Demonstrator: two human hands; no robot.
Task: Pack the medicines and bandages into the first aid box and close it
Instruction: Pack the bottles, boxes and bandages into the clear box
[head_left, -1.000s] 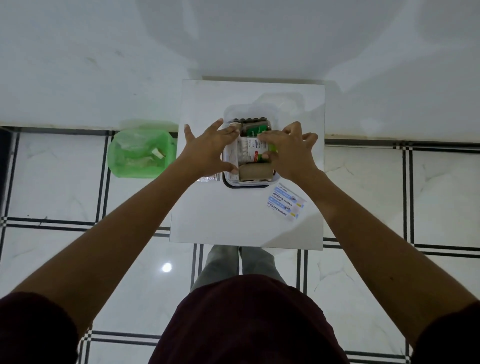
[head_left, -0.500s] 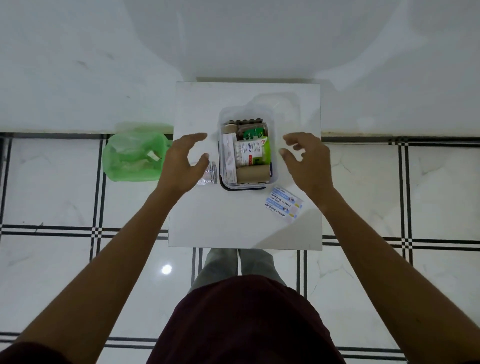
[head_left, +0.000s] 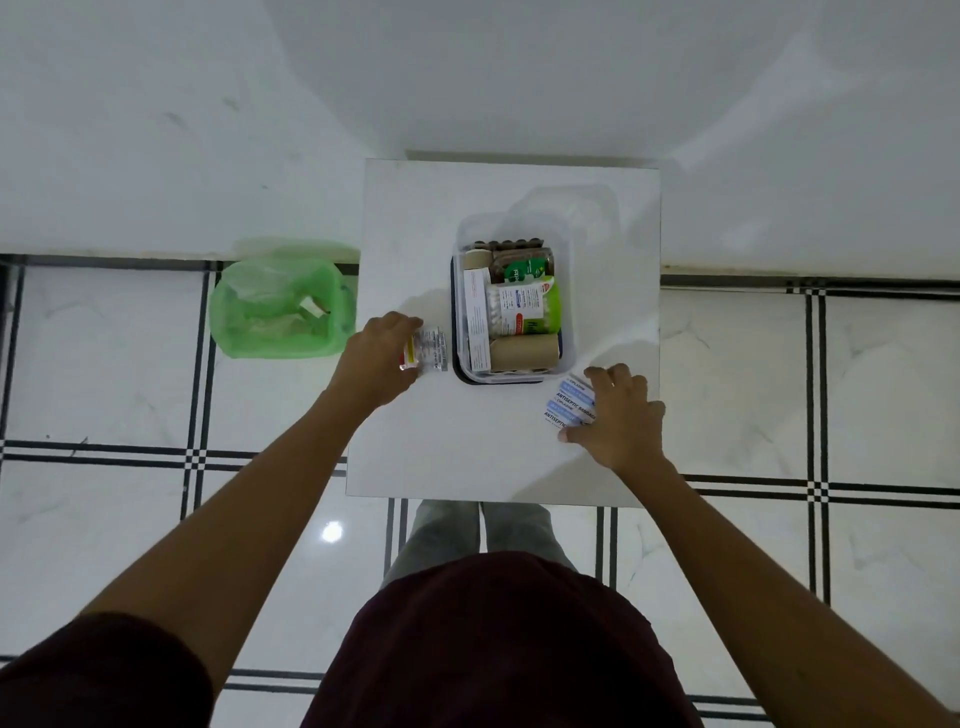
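Note:
The clear plastic first aid box (head_left: 567, 312) stands open in the middle of the white table (head_left: 493, 457). It holds a tan bandage roll (head_left: 524, 352), white packets, a green bottle and a dark blister strip. Left of the box, my left hand (head_left: 376, 358) closes its fingers on a silver blister pack of tablets (head_left: 430, 352) lying on the table. Right of the box's near corner, my right hand (head_left: 618, 415) rests on the blue and white antiseptic bandage strips (head_left: 570, 401), fingers curled over their right edge. The clear lid (head_left: 571, 208) lies behind the box.
A green bin with a green liner bag (head_left: 283, 301) stands on the tiled floor left of the table. A white wall runs behind the table. My legs and dark shirt fill the lower middle of the view.
Both hands left the box and moved outward and down. The left hand went to the blister pack, the right hand to the bandage strips.

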